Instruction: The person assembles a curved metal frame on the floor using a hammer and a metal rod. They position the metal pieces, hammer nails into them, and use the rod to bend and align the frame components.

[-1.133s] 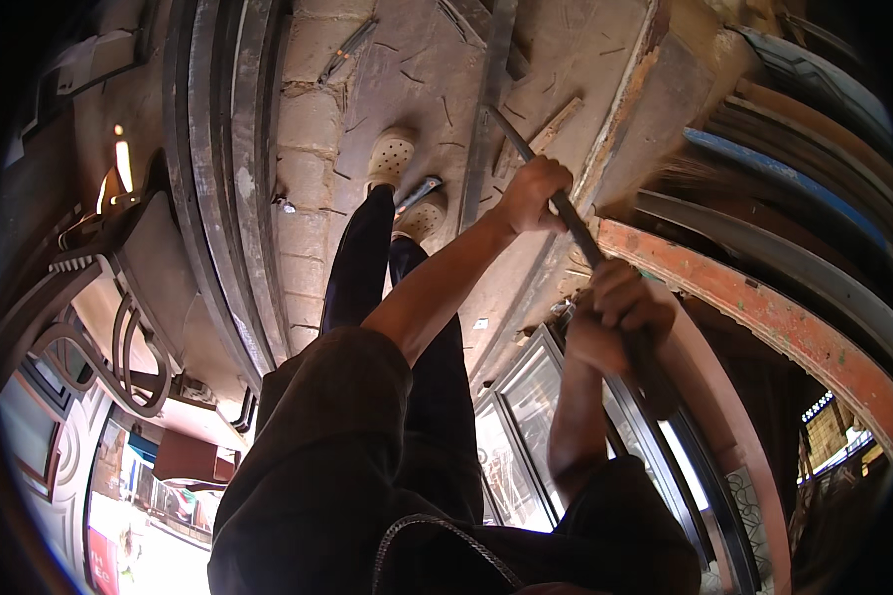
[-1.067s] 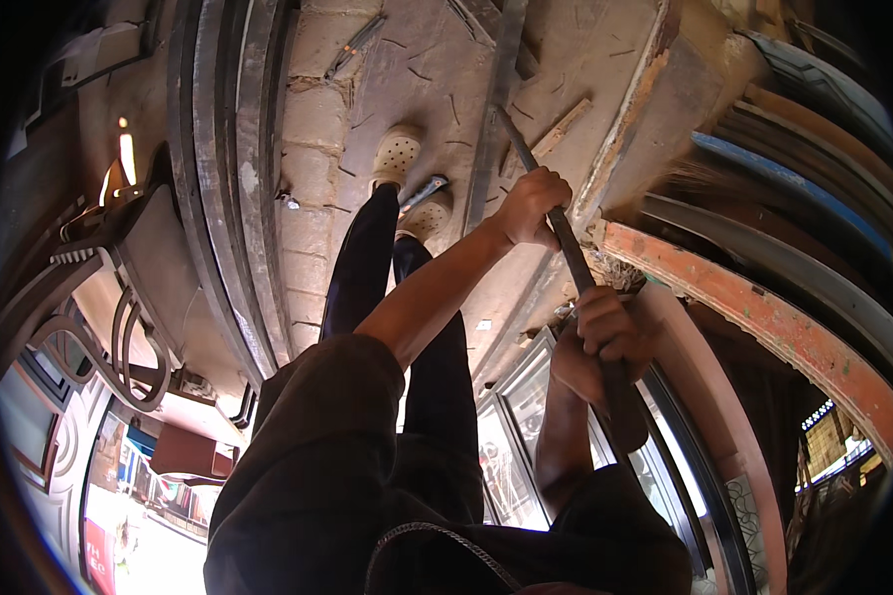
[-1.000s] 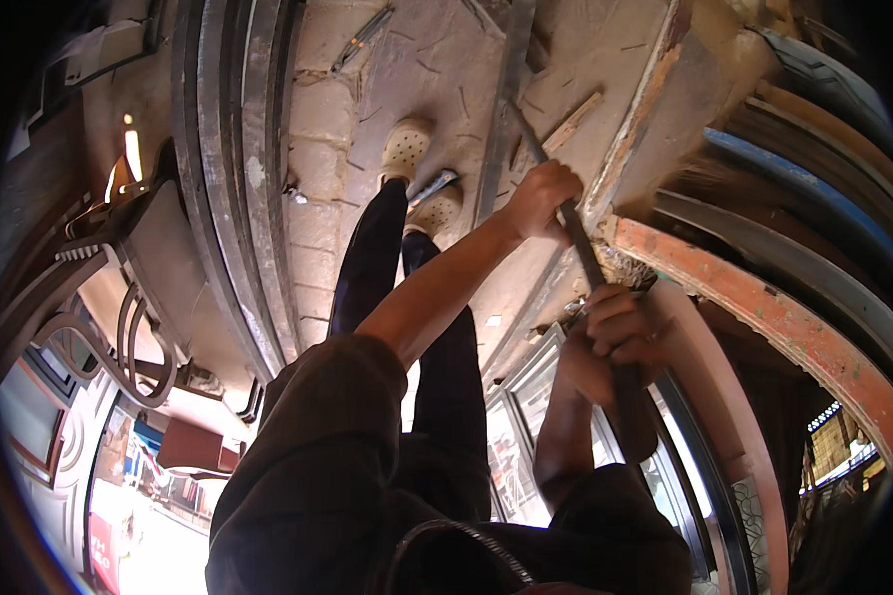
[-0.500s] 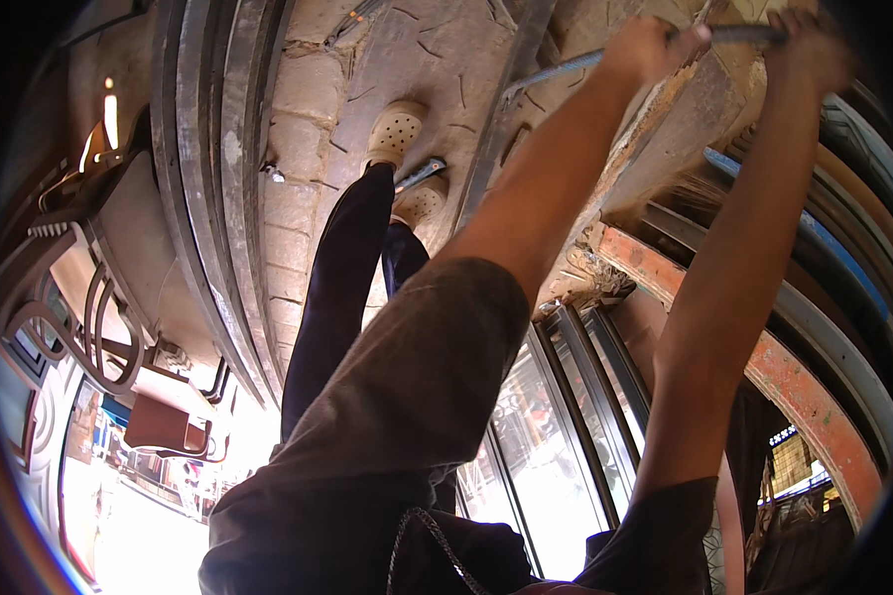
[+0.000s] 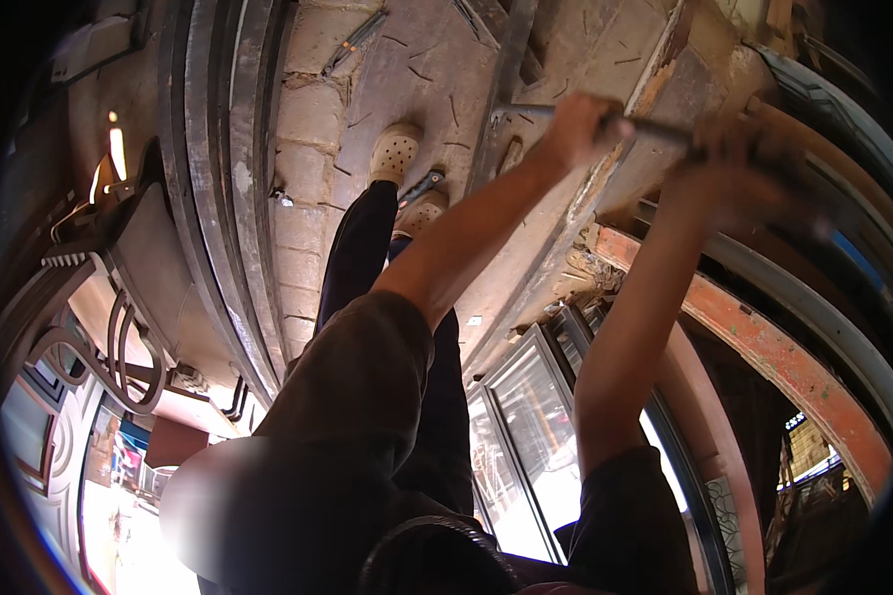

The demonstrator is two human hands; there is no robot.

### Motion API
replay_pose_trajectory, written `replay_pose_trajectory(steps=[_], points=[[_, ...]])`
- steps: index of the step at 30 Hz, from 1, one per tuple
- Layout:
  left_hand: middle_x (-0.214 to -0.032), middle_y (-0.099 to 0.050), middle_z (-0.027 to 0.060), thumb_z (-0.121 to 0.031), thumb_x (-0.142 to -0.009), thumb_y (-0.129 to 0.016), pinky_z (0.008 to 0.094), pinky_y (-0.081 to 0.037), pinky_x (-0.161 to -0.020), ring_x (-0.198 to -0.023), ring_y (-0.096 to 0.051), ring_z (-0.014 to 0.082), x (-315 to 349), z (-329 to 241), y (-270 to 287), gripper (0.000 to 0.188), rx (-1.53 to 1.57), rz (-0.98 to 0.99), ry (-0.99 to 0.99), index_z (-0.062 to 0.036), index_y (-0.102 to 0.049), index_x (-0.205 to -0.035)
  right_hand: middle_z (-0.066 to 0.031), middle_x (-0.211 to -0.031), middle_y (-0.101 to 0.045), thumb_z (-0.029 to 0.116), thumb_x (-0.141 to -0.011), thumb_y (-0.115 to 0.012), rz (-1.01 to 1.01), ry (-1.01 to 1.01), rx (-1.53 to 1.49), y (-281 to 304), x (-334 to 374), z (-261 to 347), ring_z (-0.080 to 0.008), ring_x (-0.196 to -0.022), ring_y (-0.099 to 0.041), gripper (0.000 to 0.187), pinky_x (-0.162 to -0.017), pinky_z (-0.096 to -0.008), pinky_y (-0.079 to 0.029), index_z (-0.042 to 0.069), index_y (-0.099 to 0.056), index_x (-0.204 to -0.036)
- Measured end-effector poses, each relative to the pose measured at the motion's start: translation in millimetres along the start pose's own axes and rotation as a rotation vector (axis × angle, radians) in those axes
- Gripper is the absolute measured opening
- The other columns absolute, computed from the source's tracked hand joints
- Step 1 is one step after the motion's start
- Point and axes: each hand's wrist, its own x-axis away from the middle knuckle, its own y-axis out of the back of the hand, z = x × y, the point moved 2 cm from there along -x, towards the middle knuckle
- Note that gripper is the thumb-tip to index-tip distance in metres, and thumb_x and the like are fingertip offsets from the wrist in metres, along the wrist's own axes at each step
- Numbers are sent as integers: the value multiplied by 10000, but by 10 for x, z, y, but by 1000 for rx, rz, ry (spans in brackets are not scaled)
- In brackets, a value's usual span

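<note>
A slim dark metal bar [image 5: 655, 129] stretches across the upper right, gripped in both my hands. My left hand [image 5: 580, 129] is wrapped round its middle part, and the bar's thin left end reaches a dark steel beam [image 5: 501, 84] on the ground. Farther right, my right hand [image 5: 729, 164] is closed about the other end; it is smeared by motion and its fingers show poorly. Under the bar, a rough wooden edge [image 5: 655, 89] runs lengthwise. Whether the bar's left tip touches the beam, I cannot tell.
Long dark metal frames [image 5: 203, 149] lie to the left. My light clogs [image 5: 397, 154] stand on a floor strewn with nails, beside a blue-handled tool [image 5: 422, 186]. Pliers-like tools [image 5: 355, 42] lie farther off. Stacked panels with a worn orange edge [image 5: 754, 337] and glazed frames [image 5: 531, 416] are at right.
Both hands have come down and to the left with the bar, the right hand most. The bar's right end has dropped, so it now tilts down to the right.
</note>
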Motion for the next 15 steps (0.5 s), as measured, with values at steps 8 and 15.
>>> replay_pose_trajectory(steps=[8, 15], points=[[-710, -530, 73, -730, -463, -684, 409, -393, -657, -708, -542, 313, 1443, -338, 74, 715, 3, 358, -272, -90, -525, -739, -62, -569, -395, 602, -875, -529, -158, 331, 650, -559, 2482, 460, -193, -529, -423, 524, -558, -406, -433, 92, -419, -827], [-645, -567, 91, -519, -638, -747, 420, -415, -631, -667, -568, 315, 728, -300, -122, 464, -128, 148, -68, -94, -564, -672, -63, -621, -411, 698, -878, -420, -219, 257, 546, -365, 1336, 512, -197, -536, -406, 605, -509, -359, -340, 96, -411, -808]])
